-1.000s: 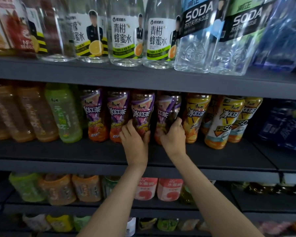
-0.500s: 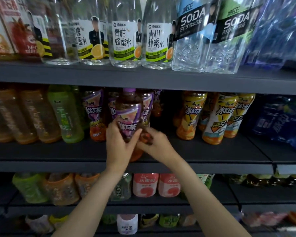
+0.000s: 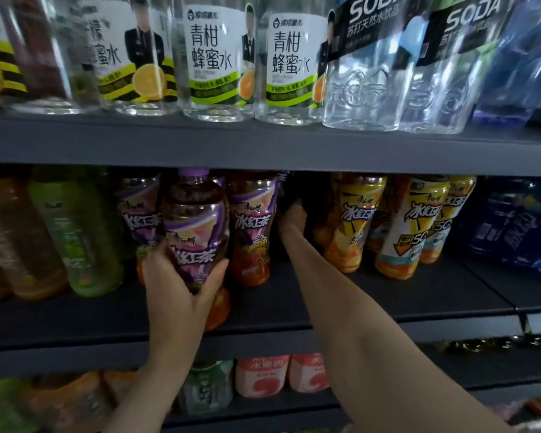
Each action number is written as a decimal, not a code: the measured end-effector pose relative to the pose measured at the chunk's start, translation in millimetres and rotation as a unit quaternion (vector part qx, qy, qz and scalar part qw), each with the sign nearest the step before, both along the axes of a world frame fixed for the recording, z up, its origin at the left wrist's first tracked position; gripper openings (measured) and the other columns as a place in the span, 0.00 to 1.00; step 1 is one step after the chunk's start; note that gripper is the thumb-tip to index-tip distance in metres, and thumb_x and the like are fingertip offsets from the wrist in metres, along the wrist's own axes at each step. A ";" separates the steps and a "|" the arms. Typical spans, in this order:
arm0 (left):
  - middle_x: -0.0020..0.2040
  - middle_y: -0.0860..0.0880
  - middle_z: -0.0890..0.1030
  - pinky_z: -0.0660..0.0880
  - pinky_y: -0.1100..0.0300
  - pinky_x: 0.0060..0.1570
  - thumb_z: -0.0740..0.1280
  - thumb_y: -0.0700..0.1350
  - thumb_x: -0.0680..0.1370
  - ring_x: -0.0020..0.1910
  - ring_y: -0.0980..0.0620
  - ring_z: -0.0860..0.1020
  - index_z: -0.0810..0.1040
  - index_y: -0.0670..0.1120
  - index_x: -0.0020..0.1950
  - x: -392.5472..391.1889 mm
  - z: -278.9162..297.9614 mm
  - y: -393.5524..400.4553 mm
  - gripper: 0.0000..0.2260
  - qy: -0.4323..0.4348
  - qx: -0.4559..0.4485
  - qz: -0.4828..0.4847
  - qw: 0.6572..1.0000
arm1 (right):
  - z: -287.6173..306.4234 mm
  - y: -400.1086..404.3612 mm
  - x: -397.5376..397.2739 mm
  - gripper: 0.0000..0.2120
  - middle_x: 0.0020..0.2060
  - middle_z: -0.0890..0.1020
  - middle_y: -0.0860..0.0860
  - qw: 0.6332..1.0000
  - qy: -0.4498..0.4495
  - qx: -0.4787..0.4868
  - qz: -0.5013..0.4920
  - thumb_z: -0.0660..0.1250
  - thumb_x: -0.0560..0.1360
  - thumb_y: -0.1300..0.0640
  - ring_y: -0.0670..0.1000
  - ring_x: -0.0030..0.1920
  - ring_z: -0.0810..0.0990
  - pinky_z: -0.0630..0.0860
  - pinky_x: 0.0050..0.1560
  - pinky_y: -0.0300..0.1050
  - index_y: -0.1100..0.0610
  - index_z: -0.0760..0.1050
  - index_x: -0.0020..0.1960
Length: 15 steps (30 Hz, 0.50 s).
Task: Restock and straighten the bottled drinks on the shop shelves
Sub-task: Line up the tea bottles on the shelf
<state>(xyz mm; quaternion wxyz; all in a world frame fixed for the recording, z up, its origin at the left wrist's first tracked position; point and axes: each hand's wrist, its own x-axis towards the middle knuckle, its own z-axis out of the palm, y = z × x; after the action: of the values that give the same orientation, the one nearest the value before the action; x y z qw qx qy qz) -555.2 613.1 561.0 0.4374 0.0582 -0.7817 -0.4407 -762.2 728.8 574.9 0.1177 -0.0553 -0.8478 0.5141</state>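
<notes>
Fingers of left hand wrapped round lower body of purple-label tea bottle, thumb on one side, other digits on far side, grip closed on it. Bottle upright, held just in front of middle shelf at centre-left of frame, base apparently lifted off shelf lip, though hard to tell for sure. Purple cap close under upper shelf edge. Two matching purple-label bottles standing behind and to either side.

Right hand reached deep into dark gap at centre of frame, between purple-label row and yellow-label bottles. Fingertips lost in shadow; cannot tell whether curled on anything or spread.

Step in hand, by the look of it: filling or straightening purple-label row, with empty lane being cleared or checked. Next move likely calls for setting held bottle down in that gap, label forward, level with neighbours, with care for low clearance at cap and for yellow-label row just beside.
</notes>
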 end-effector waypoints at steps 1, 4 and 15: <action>0.54 0.50 0.66 0.63 0.62 0.56 0.63 0.62 0.65 0.55 0.58 0.64 0.66 0.37 0.63 -0.8 -0.9 -0.1 0.36 0.000 0.003 0.001 1.000 | -5.6 -2.8 -6.5 0.17 0.57 0.76 0.60 1.000 -0.001 -0.012 -0.002 0.62 0.77 0.59 0.58 0.59 0.75 0.71 0.59 0.47 0.66 0.68 0.64; 0.54 0.50 0.66 0.63 0.62 0.55 0.62 0.62 0.65 0.55 0.58 0.64 0.66 0.38 0.63 -2.3 -1.6 0.7 0.36 0.002 0.003 -0.002 1.000 | -16.4 -9.0 -18.7 0.15 0.52 0.78 0.58 0.999 -0.009 -0.046 -0.018 0.62 0.77 0.59 0.57 0.55 0.77 0.74 0.56 0.47 0.66 0.74 0.59; 0.59 0.40 0.68 0.61 0.61 0.61 0.66 0.61 0.71 0.60 0.51 0.66 0.63 0.39 0.66 -1.0 -2.6 -0.1 0.34 -0.008 -0.014 -0.024 1.000 | -24.6 15.0 61.7 0.23 0.58 0.75 0.60 0.998 0.054 0.000 -0.038 0.71 0.71 0.57 0.59 0.58 0.75 0.73 0.54 0.48 0.64 0.68 0.61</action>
<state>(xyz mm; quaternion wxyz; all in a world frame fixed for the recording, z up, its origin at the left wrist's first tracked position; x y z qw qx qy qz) -556.2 613.0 558.4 0.4214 0.0367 -0.7922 -0.4399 -700.4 743.8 550.3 0.1830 -0.0597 -0.8374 0.5117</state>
